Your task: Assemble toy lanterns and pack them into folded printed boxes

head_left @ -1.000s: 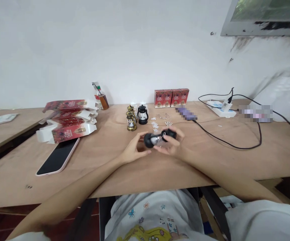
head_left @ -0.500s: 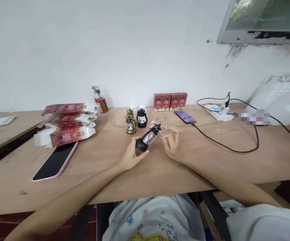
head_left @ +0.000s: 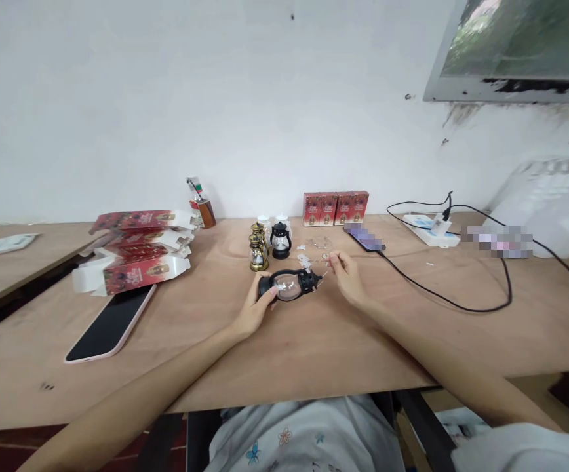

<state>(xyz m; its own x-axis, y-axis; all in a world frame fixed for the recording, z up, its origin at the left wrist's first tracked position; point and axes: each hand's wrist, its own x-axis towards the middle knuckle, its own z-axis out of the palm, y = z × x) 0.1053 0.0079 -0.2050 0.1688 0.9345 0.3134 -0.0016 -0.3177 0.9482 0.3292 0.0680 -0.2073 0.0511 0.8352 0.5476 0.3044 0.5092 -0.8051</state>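
My left hand [head_left: 252,311] is closed around the base of a small black lantern [head_left: 290,286] with a clear body. The lantern lies nearly sideways, its top pointing right. A thin wire [head_left: 324,274] extends from the lantern's top toward my right hand [head_left: 347,276], whose thumb and fingers are pinched on it. Something small and pale shows at those fingertips, too small to name. Just behind the lantern lie small white pieces [head_left: 304,261]. Another black lantern [head_left: 280,240] stands upright farther back, beside gold lanterns [head_left: 258,254] and white lanterns [head_left: 263,221].
Flattened red boxes [head_left: 141,259] pile up at left, partly over a phone [head_left: 110,328]. Red cartons [head_left: 335,210] and a brown bottle [head_left: 206,213] stand by the wall. To the right are a phone [head_left: 364,237], a power strip [head_left: 429,229] and a black cable [head_left: 442,303].
The black lantern has tipped from a slant to nearly level. My right hand has moved slightly right and away from its top. The view has tilted up a little.
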